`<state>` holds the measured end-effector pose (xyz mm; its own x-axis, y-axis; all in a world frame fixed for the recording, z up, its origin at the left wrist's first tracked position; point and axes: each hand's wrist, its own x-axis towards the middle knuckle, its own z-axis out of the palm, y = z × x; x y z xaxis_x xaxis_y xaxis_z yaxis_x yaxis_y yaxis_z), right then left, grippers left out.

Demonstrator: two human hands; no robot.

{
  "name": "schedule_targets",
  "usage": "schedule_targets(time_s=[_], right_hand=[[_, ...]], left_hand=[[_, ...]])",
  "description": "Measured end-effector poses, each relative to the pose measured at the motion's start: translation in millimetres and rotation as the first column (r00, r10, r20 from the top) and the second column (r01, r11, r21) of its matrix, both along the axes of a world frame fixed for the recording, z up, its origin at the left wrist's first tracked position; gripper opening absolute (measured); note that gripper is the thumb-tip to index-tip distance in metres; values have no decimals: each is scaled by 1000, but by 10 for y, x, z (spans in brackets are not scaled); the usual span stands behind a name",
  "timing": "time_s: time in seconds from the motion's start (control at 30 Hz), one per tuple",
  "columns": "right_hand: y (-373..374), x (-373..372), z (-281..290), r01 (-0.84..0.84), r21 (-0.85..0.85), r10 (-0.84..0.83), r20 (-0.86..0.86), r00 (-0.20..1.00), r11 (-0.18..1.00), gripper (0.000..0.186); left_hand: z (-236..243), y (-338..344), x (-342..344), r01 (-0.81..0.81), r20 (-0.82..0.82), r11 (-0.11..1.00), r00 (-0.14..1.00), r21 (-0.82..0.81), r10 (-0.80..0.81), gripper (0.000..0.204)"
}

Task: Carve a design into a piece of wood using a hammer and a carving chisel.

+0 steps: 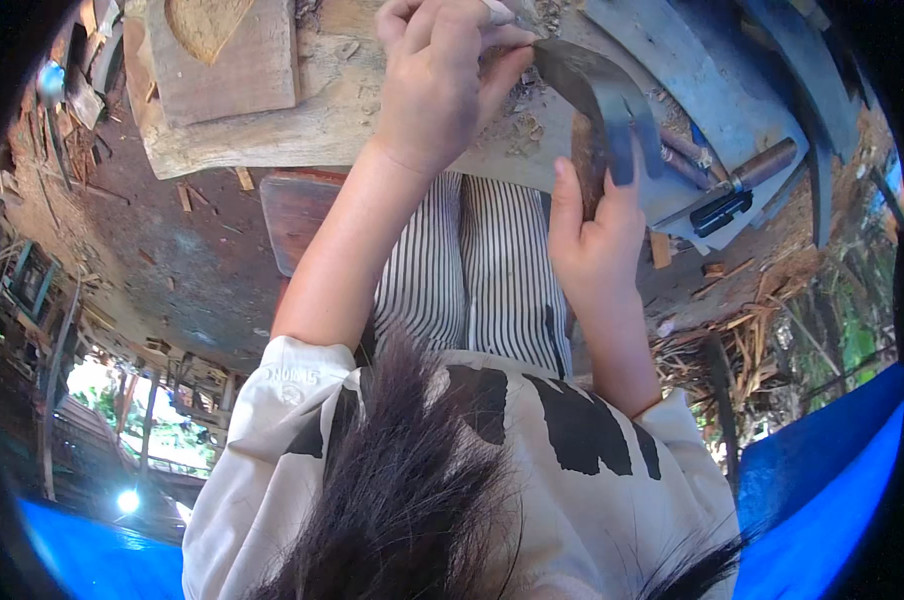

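Observation:
My right hand (600, 235) is closed round the short wooden handle (588, 150) of an adze-like tool, its thumb and a finger pointing up along it. The tool's dark, curved metal blade (597, 85) arches up and over to the left. At the blade's far end my left hand (432, 85) is closed, thumb and fingertips pinched against the metal edge. Something small and pale (497, 12) shows at those fingers; I cannot make out what it is. Beneath both hands lies a worn wooden work surface (342, 130) with shavings on it.
A square board (227, 70) with a rounded hollow lies at the far left. To the right are a wooden-handled tool (762, 168), a black clip-like piece (722, 212) and long grey curved strips (682, 80). Wood scraps litter the ground; a blue tarp (822, 490) hangs behind.

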<state>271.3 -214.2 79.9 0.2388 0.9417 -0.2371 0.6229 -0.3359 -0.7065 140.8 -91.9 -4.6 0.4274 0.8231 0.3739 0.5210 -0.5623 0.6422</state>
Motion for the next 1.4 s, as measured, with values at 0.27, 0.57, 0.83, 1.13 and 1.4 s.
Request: schedule_targets(time_s=[0.27, 0.57, 0.83, 1.13, 1.4], right_hand=[[86, -40, -38, -29, -29, 30, 36, 999, 999, 41], [36, -32, -91, -92, -91, 105, 142, 984, 992, 43], [-203, 43, -75, -37, -41, 36, -39, 999, 998, 56], [18, 2, -53, -202, -184, 236, 181, 955, 962, 53], [-107, 96, -169, 79, 107, -52, -234, 971, 991, 44]], left_hand=[[-7, -24, -38, 9, 72, 999, 997, -47, -5, 45], [-69, -22, -18, -11, 152, 1000, 988, -22, 14, 38], [-221, -24, -145, 62, 188, 998, 980, -6, -59, 56], [-62, -30, -289, -17, 43, 983, 999, -182, 25, 99], [-134, -30, -238, -1, 138, 966, 990, -260, 38, 96]])
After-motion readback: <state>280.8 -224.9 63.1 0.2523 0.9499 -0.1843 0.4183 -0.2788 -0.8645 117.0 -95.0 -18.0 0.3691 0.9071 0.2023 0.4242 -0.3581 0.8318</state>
